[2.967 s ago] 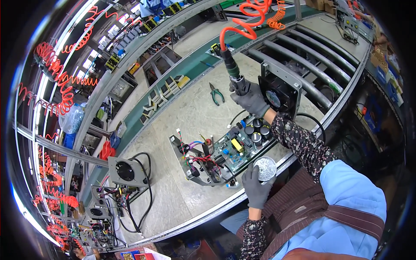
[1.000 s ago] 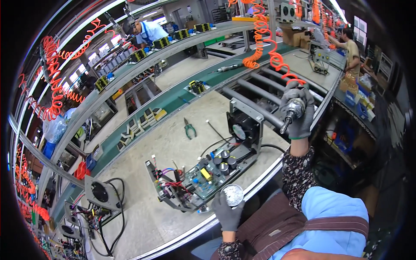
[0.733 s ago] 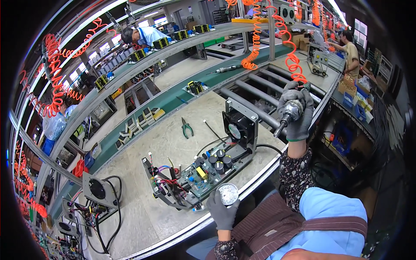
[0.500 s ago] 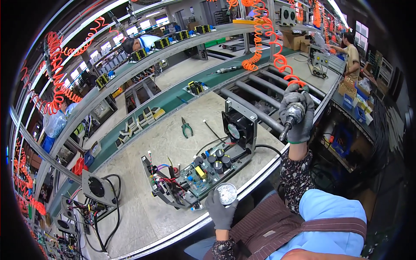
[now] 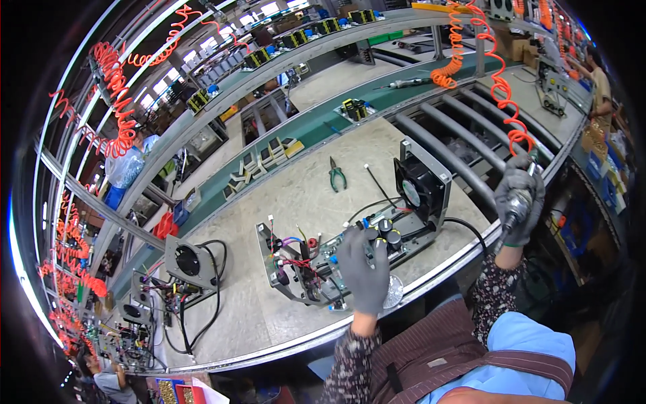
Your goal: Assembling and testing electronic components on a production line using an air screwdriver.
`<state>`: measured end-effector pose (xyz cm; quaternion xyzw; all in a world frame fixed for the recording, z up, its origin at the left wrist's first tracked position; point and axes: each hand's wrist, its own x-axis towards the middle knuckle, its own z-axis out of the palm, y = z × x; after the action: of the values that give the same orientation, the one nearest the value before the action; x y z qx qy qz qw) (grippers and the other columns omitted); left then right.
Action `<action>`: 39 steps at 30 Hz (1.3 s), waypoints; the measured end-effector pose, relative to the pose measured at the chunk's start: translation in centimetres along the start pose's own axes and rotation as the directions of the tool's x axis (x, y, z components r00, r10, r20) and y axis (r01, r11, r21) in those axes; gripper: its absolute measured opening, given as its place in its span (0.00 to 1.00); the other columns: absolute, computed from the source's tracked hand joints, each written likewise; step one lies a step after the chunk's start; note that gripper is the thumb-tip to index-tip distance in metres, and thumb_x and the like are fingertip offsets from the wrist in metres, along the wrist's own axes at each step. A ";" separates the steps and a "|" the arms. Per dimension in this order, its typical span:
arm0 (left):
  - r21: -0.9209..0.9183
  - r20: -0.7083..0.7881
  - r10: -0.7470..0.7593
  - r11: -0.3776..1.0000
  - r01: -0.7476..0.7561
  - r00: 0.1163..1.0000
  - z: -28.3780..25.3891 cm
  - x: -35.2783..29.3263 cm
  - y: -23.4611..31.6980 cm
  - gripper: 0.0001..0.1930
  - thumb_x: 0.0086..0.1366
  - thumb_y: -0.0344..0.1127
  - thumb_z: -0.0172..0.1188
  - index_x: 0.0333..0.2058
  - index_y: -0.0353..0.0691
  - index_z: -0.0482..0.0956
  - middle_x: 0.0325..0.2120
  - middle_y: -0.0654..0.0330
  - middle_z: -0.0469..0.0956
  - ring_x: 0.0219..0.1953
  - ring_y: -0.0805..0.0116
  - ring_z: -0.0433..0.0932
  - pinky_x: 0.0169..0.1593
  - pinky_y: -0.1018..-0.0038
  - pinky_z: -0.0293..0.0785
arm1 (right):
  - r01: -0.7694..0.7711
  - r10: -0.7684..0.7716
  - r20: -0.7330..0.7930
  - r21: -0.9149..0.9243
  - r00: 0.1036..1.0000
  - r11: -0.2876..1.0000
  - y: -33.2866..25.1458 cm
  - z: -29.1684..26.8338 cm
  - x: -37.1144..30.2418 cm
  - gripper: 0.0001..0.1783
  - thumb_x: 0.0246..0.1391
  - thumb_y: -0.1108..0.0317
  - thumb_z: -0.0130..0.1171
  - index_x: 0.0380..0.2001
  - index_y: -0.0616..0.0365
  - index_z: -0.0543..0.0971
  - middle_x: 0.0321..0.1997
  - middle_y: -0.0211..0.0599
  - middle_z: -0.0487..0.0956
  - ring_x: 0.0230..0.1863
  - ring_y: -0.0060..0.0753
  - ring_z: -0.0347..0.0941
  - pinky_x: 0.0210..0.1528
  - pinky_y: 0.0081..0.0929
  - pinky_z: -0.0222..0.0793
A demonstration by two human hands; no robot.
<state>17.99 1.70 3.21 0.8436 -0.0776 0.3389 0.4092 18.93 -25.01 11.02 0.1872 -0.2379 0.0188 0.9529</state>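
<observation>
Workbench [image 5: 249, 306] bears a circuit board [image 5: 388, 236] beneath spread left hand [image 5: 365, 273]; right hand [image 5: 523, 192] grips driver [image 5: 517, 206].

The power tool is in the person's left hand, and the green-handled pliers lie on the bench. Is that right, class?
Not quite: the head view shows the power tool in the person's right hand. The green-handled pliers do lie on the bench.

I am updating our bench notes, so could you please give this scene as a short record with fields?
Grey-gloved left hand: open, over the green circuit board; contact unclear
Grey-gloved right hand: gripping a silver-grey metal power driver
Container: round dish with shiny silvery contents, partly hidden by the left hand
Upright part: square black fan in a grey metal bracket
Loose tool: green-handled pliers on the pale worktop
</observation>
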 end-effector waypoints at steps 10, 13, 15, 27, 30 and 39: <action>0.500 0.276 -0.440 0.825 0.264 0.854 14.7 23.9 -15.9 0.19 0.52 0.42 0.54 0.41 0.40 0.77 0.45 0.48 0.73 0.49 0.53 0.71 0.50 0.63 0.67 | 0.267 -0.265 0.038 -0.037 0.963 0.963 -8.0 -3.2 -2.8 0.09 0.49 0.81 0.47 0.32 0.54 0.64 0.27 0.24 0.61 0.18 0.14 0.60 0.22 0.19 0.56; 0.582 0.338 -0.405 0.799 0.150 0.850 18.9 27.0 -19.3 0.21 0.53 0.44 0.54 0.45 0.43 0.75 0.47 0.49 0.72 0.49 0.54 0.71 0.51 0.64 0.66 | 0.298 -0.286 0.139 -0.072 0.948 0.952 -11.6 -5.4 -4.1 0.13 0.46 0.83 0.48 0.33 0.54 0.64 0.27 0.24 0.61 0.16 0.12 0.59 0.20 0.18 0.54; 0.612 0.421 -0.403 0.787 0.073 0.813 21.6 28.2 -18.6 0.23 0.56 0.49 0.50 0.48 0.46 0.73 0.48 0.47 0.71 0.51 0.52 0.69 0.55 0.61 0.63 | 0.352 -0.330 0.186 -0.103 0.926 0.930 -13.3 -7.8 -4.6 0.14 0.47 0.82 0.49 0.36 0.55 0.63 0.28 0.24 0.61 0.16 0.11 0.59 0.19 0.16 0.54; 0.649 0.465 -0.433 0.760 0.035 0.772 26.4 29.9 -24.2 0.29 0.57 0.58 0.46 0.48 0.41 0.73 0.48 0.45 0.70 0.53 0.50 0.68 0.55 0.61 0.62 | 0.317 -0.336 -0.029 -0.257 0.941 0.913 -11.3 -11.1 -3.2 0.14 0.50 0.79 0.51 0.37 0.54 0.60 0.27 0.24 0.59 0.13 0.07 0.56 0.17 0.11 0.52; 0.689 0.222 -0.577 0.663 0.293 0.786 25.1 30.0 -20.8 0.24 0.52 0.52 0.56 0.36 0.34 0.79 0.40 0.46 0.76 0.42 0.51 0.76 0.44 0.63 0.71 | 0.333 -0.348 0.021 -0.350 0.937 0.875 -11.0 -10.9 -3.3 0.14 0.50 0.78 0.51 0.36 0.54 0.59 0.26 0.23 0.58 0.13 0.06 0.55 0.17 0.11 0.52; 0.668 0.471 -0.334 0.739 -0.083 0.816 25.5 27.3 -21.6 0.17 0.56 0.41 0.54 0.42 0.38 0.76 0.38 0.49 0.77 0.43 0.52 0.76 0.45 0.63 0.71 | 0.248 -0.251 0.043 -0.374 0.967 0.894 -9.7 -9.8 -3.8 0.15 0.50 0.78 0.51 0.38 0.54 0.60 0.26 0.24 0.58 0.13 0.07 0.56 0.17 0.11 0.52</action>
<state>60.49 0.83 -4.28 0.9966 -0.0094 0.0495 0.0646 21.18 -30.27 -2.13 0.0299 -0.2082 -0.1489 0.9662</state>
